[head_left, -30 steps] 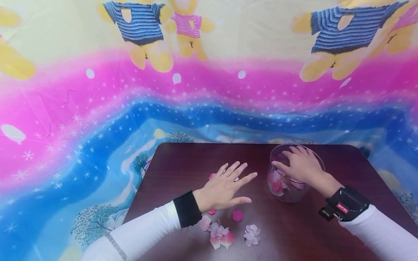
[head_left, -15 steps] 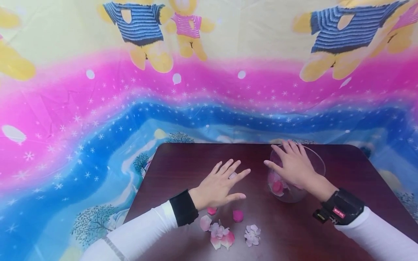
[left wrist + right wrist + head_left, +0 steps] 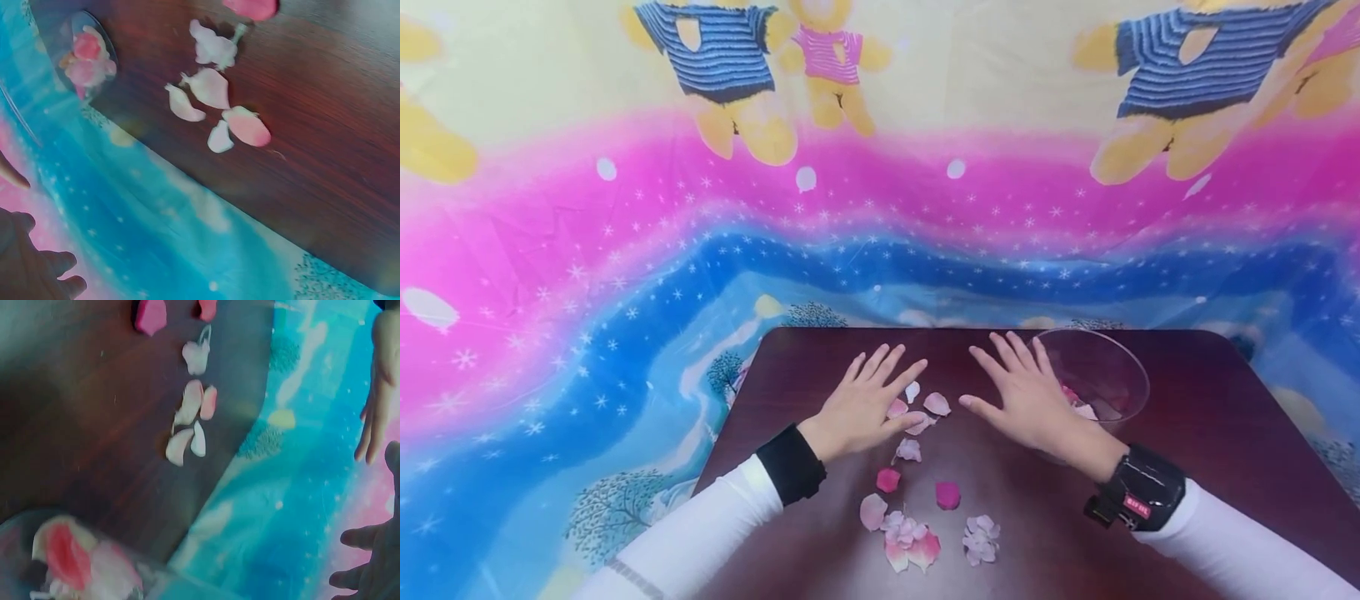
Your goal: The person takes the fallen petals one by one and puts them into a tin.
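Note:
Both hands hover over the dark table with fingers spread, holding nothing. My left hand (image 3: pixel 857 412) is just left of several loose petals, its thumb overlapping a pale one. My right hand (image 3: pixel 1037 408) is in front of the left side of a clear glass container (image 3: pixel 1138 396), hiding part of it. Inside the glass lie pink and white petals (image 3: pixel 69 556). On the table are pale pink petals (image 3: pixel 209 87), a small lilac flower (image 3: pixel 212 47), a magenta petal (image 3: pixel 947 496), a red-pink petal (image 3: pixel 888 479) and a lilac blossom (image 3: pixel 981 540).
A dark reddish-brown table (image 3: pixel 1210 467) with rounded far corners carries everything. Behind it hangs a cloth (image 3: pixel 880 217) printed with bears and snowflakes. A cluster of pink-white petals (image 3: pixel 910 552) lies near the front.
My right hand has lifted out of the glass container and moved left. My left hand has drawn left and slightly up, uncovering petals that it had hidden.

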Demonstrator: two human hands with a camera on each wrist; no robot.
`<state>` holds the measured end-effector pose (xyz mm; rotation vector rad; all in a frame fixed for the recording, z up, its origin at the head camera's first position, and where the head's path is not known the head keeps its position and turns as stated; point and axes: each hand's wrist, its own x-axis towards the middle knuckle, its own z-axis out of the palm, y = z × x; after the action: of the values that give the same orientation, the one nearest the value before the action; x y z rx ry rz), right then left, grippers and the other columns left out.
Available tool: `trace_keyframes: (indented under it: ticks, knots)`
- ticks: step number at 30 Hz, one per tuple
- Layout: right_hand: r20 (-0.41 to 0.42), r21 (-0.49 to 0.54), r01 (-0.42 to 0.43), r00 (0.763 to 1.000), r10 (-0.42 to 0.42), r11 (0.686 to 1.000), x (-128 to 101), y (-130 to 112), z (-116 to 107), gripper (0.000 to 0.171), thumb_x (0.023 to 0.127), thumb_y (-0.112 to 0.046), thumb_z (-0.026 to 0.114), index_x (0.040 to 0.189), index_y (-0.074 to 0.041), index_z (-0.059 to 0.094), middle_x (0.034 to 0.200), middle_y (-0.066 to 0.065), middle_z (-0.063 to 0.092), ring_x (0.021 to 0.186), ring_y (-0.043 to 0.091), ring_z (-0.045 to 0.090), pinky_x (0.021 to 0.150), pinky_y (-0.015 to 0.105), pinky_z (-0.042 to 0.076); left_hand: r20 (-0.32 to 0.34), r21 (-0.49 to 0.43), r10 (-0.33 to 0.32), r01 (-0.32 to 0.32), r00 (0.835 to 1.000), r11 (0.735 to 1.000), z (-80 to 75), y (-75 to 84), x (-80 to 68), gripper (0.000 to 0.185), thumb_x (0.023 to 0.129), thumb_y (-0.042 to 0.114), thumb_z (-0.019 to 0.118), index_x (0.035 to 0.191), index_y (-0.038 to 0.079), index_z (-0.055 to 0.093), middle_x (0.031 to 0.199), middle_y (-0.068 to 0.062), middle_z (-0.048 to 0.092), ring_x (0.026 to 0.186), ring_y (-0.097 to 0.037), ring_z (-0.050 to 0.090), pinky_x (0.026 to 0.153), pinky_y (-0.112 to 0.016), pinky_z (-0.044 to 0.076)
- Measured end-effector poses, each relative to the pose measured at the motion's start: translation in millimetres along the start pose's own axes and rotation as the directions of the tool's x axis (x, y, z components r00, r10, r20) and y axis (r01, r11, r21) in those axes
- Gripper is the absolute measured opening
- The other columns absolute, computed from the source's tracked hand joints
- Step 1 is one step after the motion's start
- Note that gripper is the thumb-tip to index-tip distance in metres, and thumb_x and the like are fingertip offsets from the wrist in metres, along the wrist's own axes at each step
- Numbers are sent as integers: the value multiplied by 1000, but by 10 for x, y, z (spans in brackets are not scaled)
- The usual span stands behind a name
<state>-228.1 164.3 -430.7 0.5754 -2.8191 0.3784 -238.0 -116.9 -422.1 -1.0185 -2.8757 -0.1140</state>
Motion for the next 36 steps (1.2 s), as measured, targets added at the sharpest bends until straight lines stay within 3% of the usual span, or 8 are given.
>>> trace_keyframes:
  ticks: [9, 18, 26, 36]
  knots:
    - [27, 19, 67, 997, -67, 998, -37, -250, 223, 81, 90, -67, 59, 153, -19, 46, 163, 18, 35, 155, 41, 24, 125, 63, 12, 4, -2, -55, 55, 998, 999, 28, -138, -128, 75, 97, 65, 47, 161, 33, 25, 169, -10, 24, 158, -34, 18, 125, -61, 19]
    - [49, 38, 97, 994, -99, 995, -59, -345, 356, 80, 90, -67, 58, 152, -17, 48, 162, 19, 37, 154, 41, 26, 124, 62, 16, 24, 2, -51, 51, 998, 999, 105, -180, -184, 75, 98, 66, 44, 162, 33, 23, 170, -10, 22, 158, -35, 19, 125, -61, 19]
    - [70, 59, 78, 994, -82, 995, -50, -340, 454, 80, 90, -68, 57, 151, -17, 49, 161, 18, 39, 153, 41, 27, 123, 63, 19, 34, -19, -49, 50, 998, 999, 174, -140, -199, 75, 98, 63, 47, 162, 32, 22, 169, -11, 23, 158, -35, 20, 125, -61, 18]
    - [98, 74, 26, 995, -33, 997, 29, -291, 684, 80, 89, -66, 61, 150, -15, 50, 158, 19, 44, 150, 43, 34, 117, 65, 32, 58, -2, -27, 27, 998, 1000, 361, -67, -176, 75, 99, 65, 43, 162, 31, 23, 169, -11, 25, 157, -35, 22, 124, -61, 20]
